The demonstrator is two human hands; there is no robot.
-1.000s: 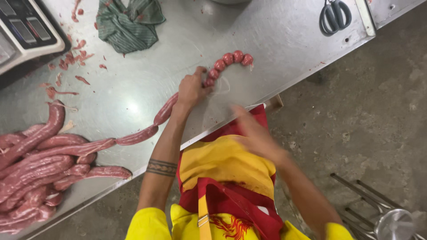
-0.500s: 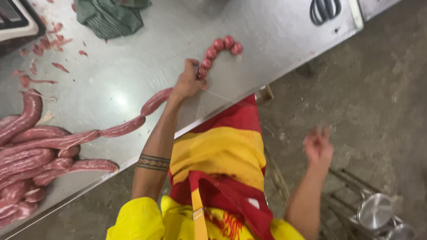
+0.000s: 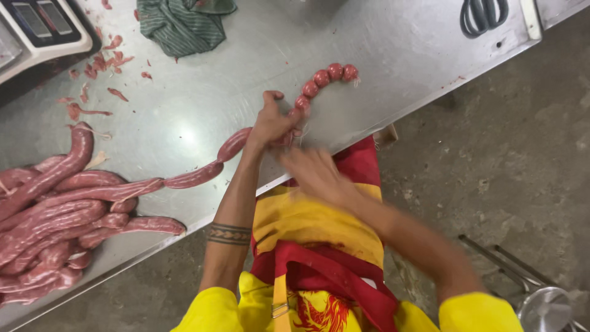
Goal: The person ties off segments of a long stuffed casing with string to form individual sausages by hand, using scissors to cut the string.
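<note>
The left hand (image 3: 270, 123) is closed around a long raw sausage rope (image 3: 196, 175) at the near edge of the steel table (image 3: 381, 55), fingers wrapped over the casing and knuckles up. Beyond that hand the rope carries on as a short curved chain of small round links (image 3: 326, 77), arcing away from the fingertips toward the far side of the table and ending in a loose bit of casing. Back behind the wrist the unlinked rope runs along the table edge to a heap of thick sausage coils (image 3: 49, 215) lying well away on the left-hand side. The right hand (image 3: 310, 169) sits just beside the left, on the near side of it, over the table edge and above the red and yellow apron (image 3: 313, 227); it is blurred, so I cannot tell whether its fingers are open or closed, nor whether it touches the sausage. Beyond the left hand, far across the table, lies a crumpled green cloth (image 3: 184, 24), with scraps of meat trimmings (image 3: 98, 61) scattered beside it and a weighing scale (image 3: 37, 31) at the far corner. Well off beyond the right hand, at the table's far end, lies a pair of dark-handled scissors (image 3: 485, 12).
</note>
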